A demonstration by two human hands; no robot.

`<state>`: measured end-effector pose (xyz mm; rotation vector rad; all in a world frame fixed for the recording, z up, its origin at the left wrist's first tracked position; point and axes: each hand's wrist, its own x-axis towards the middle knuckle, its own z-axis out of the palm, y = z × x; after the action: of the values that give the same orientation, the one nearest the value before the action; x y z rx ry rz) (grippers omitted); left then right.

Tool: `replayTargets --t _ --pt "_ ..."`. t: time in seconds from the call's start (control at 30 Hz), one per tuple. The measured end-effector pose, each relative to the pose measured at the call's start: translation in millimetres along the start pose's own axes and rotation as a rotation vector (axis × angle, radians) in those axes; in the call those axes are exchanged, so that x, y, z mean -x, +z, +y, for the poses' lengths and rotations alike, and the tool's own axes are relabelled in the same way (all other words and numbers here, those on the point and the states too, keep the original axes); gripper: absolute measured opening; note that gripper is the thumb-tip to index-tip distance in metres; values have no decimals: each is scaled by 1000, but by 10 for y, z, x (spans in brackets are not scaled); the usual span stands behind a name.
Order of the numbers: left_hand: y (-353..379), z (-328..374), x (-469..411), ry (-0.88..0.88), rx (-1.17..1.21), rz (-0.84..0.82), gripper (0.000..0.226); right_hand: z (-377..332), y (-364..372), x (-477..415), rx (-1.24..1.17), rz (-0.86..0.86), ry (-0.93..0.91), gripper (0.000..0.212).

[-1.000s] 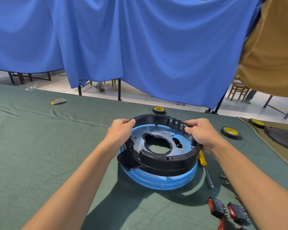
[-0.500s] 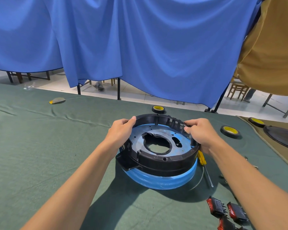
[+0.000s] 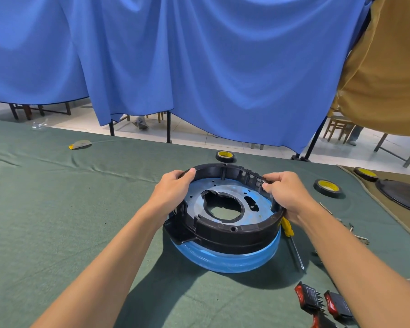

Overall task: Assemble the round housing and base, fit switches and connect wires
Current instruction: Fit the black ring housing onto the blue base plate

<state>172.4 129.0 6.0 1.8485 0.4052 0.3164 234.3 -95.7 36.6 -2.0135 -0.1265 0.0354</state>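
A black round housing (image 3: 232,235) sits on a blue film-wrapped base (image 3: 225,260) in the middle of the green table. My left hand (image 3: 173,188) grips the housing's left rim, thumb over the top edge. My right hand (image 3: 288,194) grips the right rim with fingers curled over it. Inside the ring shows the base's plate (image 3: 225,188) with a large centre hole. Several red-and-black rocker switches (image 3: 322,301) lie at the near right.
A yellow-handled screwdriver (image 3: 291,240) lies right of the base. Black tape rolls with yellow cores (image 3: 225,156) (image 3: 328,187) sit behind and to the right. Loose screws (image 3: 355,233) lie at the right. A dark round part (image 3: 402,194) rests on a tan cloth far right.
The housing and base have shifted slightly under both hands; the grips stay the same.
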Motion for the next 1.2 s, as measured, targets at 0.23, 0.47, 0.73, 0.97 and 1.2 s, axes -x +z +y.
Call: replayTargets --t 0.23,0.47,0.73,0.97,1.2 --pt "-9 -6 -18 -23 51 -17 46 57 -65 30 -45 19 43 33" --pt "-35 -2 -31 -24 44 -33 51 92 -103 172 343 66 50 40" --pt "-201 23 -58 -128 -463 107 73 -59 -50 106 72 -140 94 37" --pt "-195 -36 -97 -44 -20 -51 59 4 -109 222 245 -56 130 48" --pt "-348 22 -96 -126 -237 28 101 -62 -101 212 -29 -86 180 50"
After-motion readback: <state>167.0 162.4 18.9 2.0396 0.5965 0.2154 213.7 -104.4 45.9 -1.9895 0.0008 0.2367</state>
